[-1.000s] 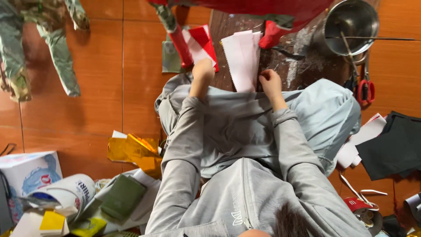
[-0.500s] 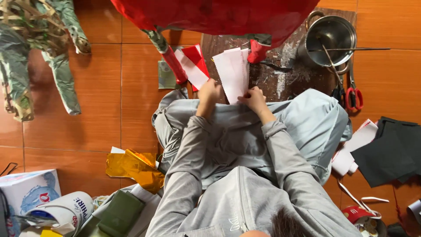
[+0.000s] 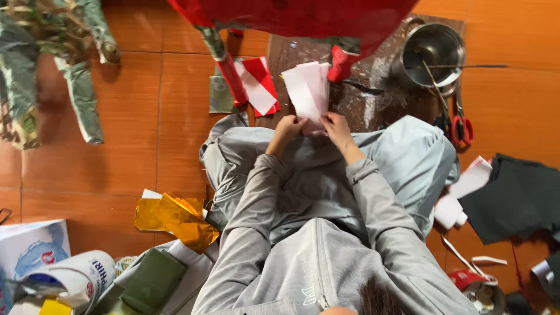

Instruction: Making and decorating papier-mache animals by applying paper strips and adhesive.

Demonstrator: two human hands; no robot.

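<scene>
Sleeves of grey fill the lower centre of my view, running up to the left hand and right hand, both pinched shut on the lower edge of a stack of white paper strips at centre frame, above the lap. Just beyond the strips I see a dark board on the orange floor, with red-and-white paper to its left. Farther, at upper right, sit a steel pot and red scissors.
</scene>
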